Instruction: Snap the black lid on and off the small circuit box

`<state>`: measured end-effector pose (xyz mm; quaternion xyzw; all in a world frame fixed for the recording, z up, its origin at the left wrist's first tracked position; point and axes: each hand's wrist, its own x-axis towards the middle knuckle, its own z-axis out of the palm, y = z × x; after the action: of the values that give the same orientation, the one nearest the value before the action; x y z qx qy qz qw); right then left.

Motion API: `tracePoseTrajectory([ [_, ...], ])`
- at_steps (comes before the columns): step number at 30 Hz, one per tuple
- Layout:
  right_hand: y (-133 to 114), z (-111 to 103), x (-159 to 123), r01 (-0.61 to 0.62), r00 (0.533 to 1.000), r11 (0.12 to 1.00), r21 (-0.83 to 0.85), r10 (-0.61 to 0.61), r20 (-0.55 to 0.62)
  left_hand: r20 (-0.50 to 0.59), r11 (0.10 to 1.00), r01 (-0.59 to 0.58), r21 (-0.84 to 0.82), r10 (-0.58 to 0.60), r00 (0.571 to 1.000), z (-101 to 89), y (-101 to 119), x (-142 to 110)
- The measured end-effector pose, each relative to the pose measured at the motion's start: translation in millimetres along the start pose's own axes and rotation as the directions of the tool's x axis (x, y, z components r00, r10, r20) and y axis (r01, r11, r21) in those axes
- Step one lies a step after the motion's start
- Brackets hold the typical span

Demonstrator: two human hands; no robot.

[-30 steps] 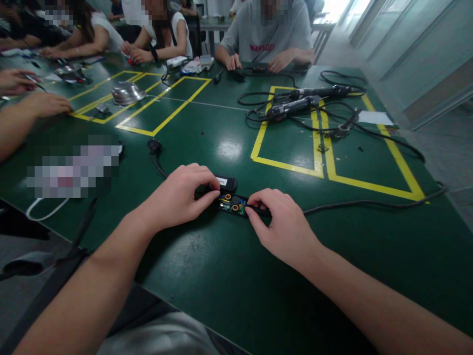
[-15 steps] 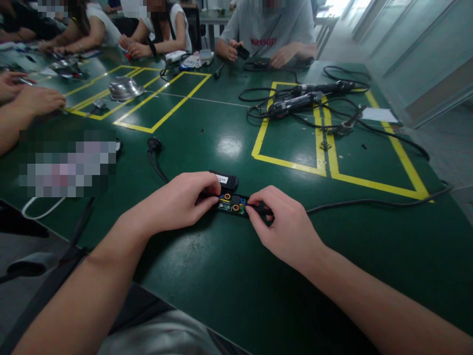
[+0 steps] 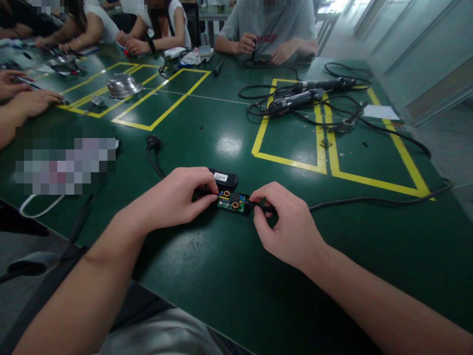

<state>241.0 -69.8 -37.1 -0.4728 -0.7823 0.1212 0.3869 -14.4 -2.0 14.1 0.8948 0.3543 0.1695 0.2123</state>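
An opened black power adapter with its circuit board [image 3: 232, 201] showing lies on the green table [image 3: 229, 276] in front of me. My left hand [image 3: 177, 197] pinches the board's left end, fingers closed. My right hand [image 3: 288, 227] pinches its right end, where a black cable [image 3: 369, 199] leaves toward the right. The adapter's black lid [image 3: 223, 177], with a white label, lies just behind the board. A second black cord with a plug [image 3: 153, 143] runs off behind my left hand.
Two electric screwdrivers [image 3: 295, 98] with tangled cables lie in a yellow-taped box at the far right. A metal bowl [image 3: 123, 85] sits at far left. Other people sit round the table; one person's hands [image 3: 25, 98] rest at the left edge.
My hands have closed in slightly on the board, the right fingers curling tighter at the cable end. The person opposite has raised a hand from the table.
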Motion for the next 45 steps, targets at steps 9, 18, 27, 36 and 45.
tracePoseTrajectory([
  [9, 0, 0, 0, -0.04, 0.999, 0.999, 0.005, 0.04, 0.017, 0.035, 0.999, 0.033, -0.029, -0.032, 0.999, -1.7, -1, 0],
  [18, 2, 0, 0, -0.055, 0.995, 0.997, -0.051, 0.059, 0.076, 0.012, 1.0, -0.017, -0.02, 0.018, 1.0, 0.8, -7, 2],
  [27, 1, -1, -1, 0.043, 0.999, 0.988, -0.146, -0.046, -0.021, -0.006, 0.999, -0.03, 0.021, 0.03, 1.0, 1.3, -3, 2],
  [36, -1, 1, -1, 0.058, 0.997, 0.984, -0.17, -0.065, -0.035, -0.171, 0.989, 0.086, 0.122, -0.065, 0.983, 10.4, -7, 8],
  [45, 2, 1, 0, 0.064, 0.997, 0.996, -0.065, -0.067, -0.042, -0.098, 0.991, 0.116, 0.068, -0.109, 0.989, 13.2, -19, 12],
])
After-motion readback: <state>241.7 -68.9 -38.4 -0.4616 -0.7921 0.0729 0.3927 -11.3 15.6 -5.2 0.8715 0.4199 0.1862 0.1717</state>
